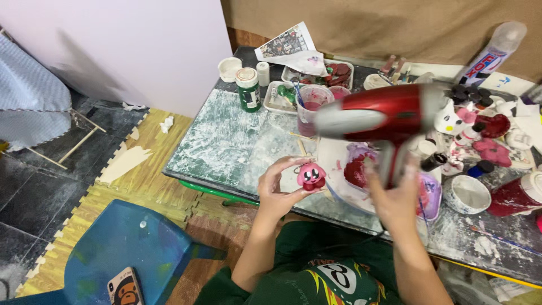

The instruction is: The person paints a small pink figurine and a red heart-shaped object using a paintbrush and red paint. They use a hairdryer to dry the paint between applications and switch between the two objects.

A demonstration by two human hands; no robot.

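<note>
My left hand (278, 189) holds a small pink round figurine (311, 175) with dark eyes and a red base, just above the front edge of the paint-stained table (226, 141). My right hand (398, 199) grips the handle of a red hair dryer (377, 117), blurred with motion. Its silver nozzle points left, above and slightly right of the figurine. A white palette (339, 155) with dark red paint lies below the dryer.
Paint jars, a green-lidded bottle (248, 88), a cup of pinkish water (311, 107), trays, painted figures (485, 141) and a white bowl (466, 194) crowd the table. A blue chair (124, 243) with a phone (125, 288) stands at lower left on foam floor mats.
</note>
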